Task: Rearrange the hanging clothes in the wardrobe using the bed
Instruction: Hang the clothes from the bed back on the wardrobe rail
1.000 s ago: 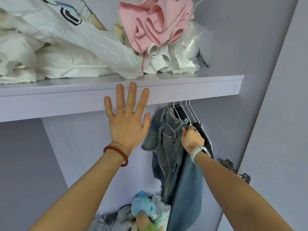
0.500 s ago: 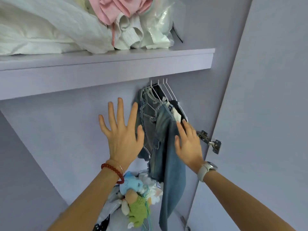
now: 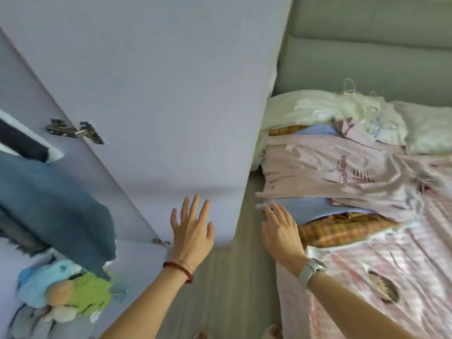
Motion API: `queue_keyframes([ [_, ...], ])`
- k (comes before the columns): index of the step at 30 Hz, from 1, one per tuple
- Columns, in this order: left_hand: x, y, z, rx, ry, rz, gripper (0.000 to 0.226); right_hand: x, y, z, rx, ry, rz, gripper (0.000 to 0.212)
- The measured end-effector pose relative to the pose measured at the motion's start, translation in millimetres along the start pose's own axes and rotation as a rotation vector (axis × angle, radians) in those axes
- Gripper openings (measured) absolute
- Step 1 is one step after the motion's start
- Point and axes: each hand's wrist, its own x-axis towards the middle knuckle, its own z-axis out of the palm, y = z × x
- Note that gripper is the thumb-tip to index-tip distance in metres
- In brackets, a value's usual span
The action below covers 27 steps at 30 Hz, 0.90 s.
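Since a moment ago the view has swung right, off the shelf and hanging jeans toward the bed (image 3: 403,277). Folded clothes (image 3: 325,177) lie stacked on its pink striped cover, white hangers (image 3: 352,88) poking out behind. Both hands are spread and hold nothing: the left hand (image 3: 192,232) before the wardrobe door (image 3: 159,94), the right hand (image 3: 282,231) near the stack's edge. Jeans (image 3: 56,204) hang at left above soft toys (image 3: 63,289).

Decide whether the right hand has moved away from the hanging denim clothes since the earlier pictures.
Yes. The right hand, earlier gripping the hangers, is now open beside the bed, well right of the denim clothes inside the wardrobe.
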Motion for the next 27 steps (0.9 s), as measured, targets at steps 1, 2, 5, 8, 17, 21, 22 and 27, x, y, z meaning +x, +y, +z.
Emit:
queue_keyframes([
  [1,5.1,24.7,8.6,-0.017,-0.038,0.077,0.051,-11.7,22.6,-8.8,-0.002,0.013,0.08,0.06],
  [2,10.3,49.1,16.4,-0.031,-0.075,0.153,0.05,-23.9,44.7,-16.9,0.004,0.024,0.158,0.062],
  [5,28.1,117.8,36.7,-0.05,-0.119,0.356,0.043,-61.0,104.1,-41.3,0.022,0.088,0.338,0.067],
  [8,45.9,187.8,53.7,-0.091,-0.181,0.519,0.047,-97.3,156.6,-63.7,0.012,0.157,0.512,0.056],
  [17,8.6,384.3,112.6,-0.118,-0.365,0.834,0.049,-195.2,275.9,-97.8,0.072,0.295,0.847,0.045],
  [21,3.0,424.2,128.9,-0.112,-0.475,0.899,0.049,-203.1,304.7,-101.5,0.092,0.301,0.919,0.047],
  [22,9.8,428.9,135.6,-0.088,-0.476,0.911,0.051,-199.4,311.6,-102.2,0.093,0.303,0.928,0.046],
  [27,68.7,443.9,165.9,-0.079,-0.449,0.903,0.046,-158.5,343.5,-109.9,0.09,0.3,0.934,0.04],
])
